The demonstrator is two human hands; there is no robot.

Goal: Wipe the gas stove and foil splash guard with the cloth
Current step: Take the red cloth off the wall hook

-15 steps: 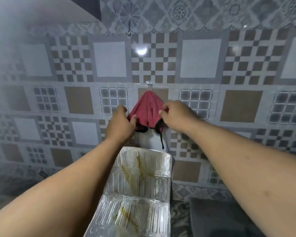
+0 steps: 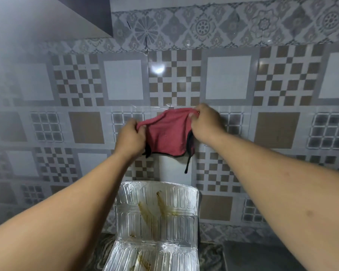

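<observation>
Cloth: our red cloth (image 2: 165,133) stretched against the tiled wall (image 2: 227,79).
Grip: left hand (image 2: 129,136) and right hand (image 2: 205,122) pinch its upper corners.
Below: stained foil guard (image 2: 159,218).

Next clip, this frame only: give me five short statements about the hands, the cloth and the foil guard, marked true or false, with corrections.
1. Both hands grip the red cloth with black edging. True: left hand, right hand.
2. The cloth is pressed onto the ribbed silver foil splash guard. False: it is held above the guard, in front of the patterned tiled wall.
3. The guard shows brownish streaks. True.
4. The cloth is bunched into a ball. False: it is spread between the hands.
5. A black strap hangs from the cloth. True.
</observation>
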